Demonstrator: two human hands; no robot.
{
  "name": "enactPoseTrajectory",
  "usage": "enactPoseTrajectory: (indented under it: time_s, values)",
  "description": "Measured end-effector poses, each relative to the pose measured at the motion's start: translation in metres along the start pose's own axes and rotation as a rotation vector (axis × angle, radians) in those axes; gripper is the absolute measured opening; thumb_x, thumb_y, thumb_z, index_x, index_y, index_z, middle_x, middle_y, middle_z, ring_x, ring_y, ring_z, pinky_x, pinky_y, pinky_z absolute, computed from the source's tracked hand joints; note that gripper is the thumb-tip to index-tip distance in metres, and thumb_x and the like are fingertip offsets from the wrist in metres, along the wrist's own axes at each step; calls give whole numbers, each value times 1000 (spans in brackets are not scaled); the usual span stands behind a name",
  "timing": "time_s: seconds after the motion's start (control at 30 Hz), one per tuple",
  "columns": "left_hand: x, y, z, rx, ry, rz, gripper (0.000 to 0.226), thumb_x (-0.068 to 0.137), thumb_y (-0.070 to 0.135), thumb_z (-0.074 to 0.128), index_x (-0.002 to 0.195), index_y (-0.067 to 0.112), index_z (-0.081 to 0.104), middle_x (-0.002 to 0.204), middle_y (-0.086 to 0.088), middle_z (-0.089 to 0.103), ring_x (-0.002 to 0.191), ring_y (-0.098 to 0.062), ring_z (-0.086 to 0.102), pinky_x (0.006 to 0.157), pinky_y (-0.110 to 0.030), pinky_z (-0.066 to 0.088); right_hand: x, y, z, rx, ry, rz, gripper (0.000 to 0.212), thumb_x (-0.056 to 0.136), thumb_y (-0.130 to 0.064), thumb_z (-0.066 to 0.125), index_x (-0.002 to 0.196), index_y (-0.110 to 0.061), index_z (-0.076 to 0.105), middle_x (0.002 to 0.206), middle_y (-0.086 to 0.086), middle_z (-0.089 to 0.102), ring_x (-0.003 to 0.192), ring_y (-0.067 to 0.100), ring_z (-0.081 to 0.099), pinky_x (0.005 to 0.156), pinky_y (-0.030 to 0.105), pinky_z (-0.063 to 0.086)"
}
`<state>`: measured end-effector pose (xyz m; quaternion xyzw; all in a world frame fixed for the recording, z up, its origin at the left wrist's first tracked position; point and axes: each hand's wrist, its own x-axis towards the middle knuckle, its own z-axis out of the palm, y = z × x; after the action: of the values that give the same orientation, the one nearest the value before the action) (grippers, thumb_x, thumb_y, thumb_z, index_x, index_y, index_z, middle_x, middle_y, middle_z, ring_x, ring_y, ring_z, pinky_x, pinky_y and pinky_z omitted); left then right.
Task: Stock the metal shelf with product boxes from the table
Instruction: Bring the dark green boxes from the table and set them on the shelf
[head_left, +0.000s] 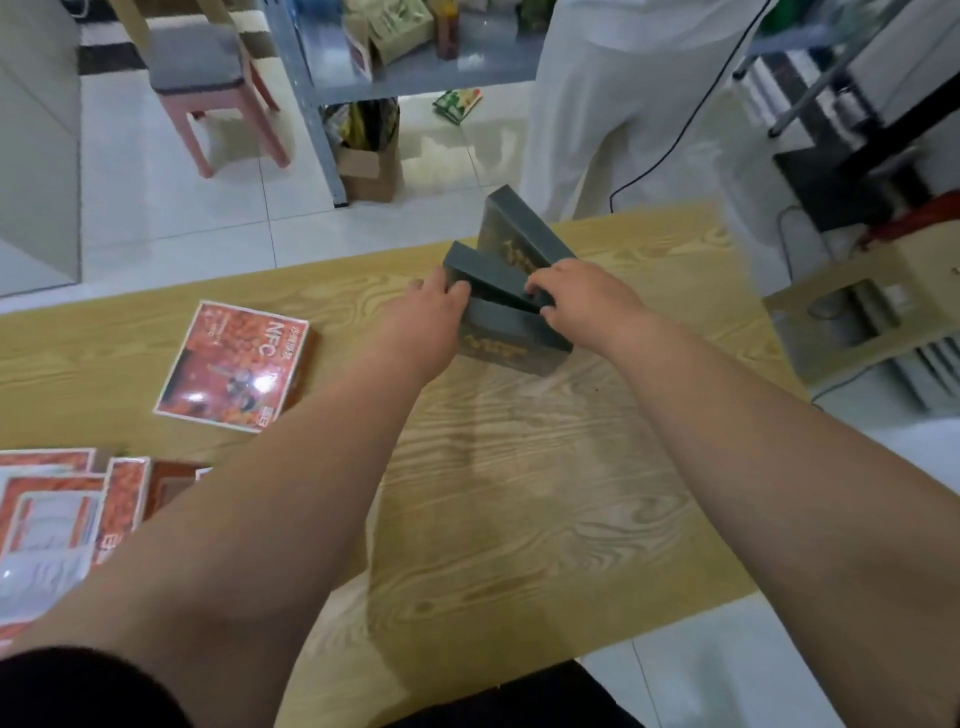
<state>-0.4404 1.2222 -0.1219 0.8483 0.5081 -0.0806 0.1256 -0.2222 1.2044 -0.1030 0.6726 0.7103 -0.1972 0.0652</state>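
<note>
Since the three dark green boxes (511, 338), fanned upright near the tabletop's (519, 493) far edge, look stiff, light and slick, they are clasped at opposite ends by the left grip (434, 306) and right grip (582, 299) and are best squeezed together.

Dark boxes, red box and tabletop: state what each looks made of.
Dark boxes: probably matte cardboard, crisp edges, gold print, no glare. Red box: card under glossy film, bright glints. Tabletop: likely wood-grain laminate, smooth with soft sheen.
</note>
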Motion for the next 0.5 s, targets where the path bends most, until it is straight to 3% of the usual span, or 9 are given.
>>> enactPoseTrajectory:
  time_s: [0.13, 0.27, 0.37, 0.5]
  values:
    - [-14, 1, 9, -29, 14, -4, 31, 91, 3, 54, 119, 13, 45, 119, -10, 43, 86, -23, 41, 67, -37, 44, 4, 2, -1, -41, -15, -6, 35, 93, -29, 69, 125, -31, 55, 114, 2, 59, 106, 26, 56, 85, 44, 53]
    - [-57, 8, 26, -63, -3, -44, 29, 93, 5, 51, 120, 13, 44, 116, -7, 48, 88, -22, 45, 66, -34, 38, -1, 1, 0, -119, 5, -51, 38, 90, -26, 71, 122, -28, 51, 108, 3, 61, 99, 26, 54, 77, 42, 53]
    - [-109, 18, 52, -62, -8, -126, 31, 93, 10, 50, 123, 11, 42, 115, -10, 48, 98, -31, 56, 68, -38, 43, -25, 2, 8, -84, -14, -91, 42, 89, -30, 71, 126, -25, 50, 105, 1, 61, 99, 25, 56, 72, 37, 48]
    - [-188, 41, 88, -144, -4, -215, 36, 83, 22, 70, 110, 8, 51, 101, -10, 52, 86, -34, 59, 66, -45, 55, -87, 24, 41, 69, 0, -121, 48, 83, -30, 72, 127, -27, 54, 117, -1, 62, 107, 23, 56, 80, 34, 47]
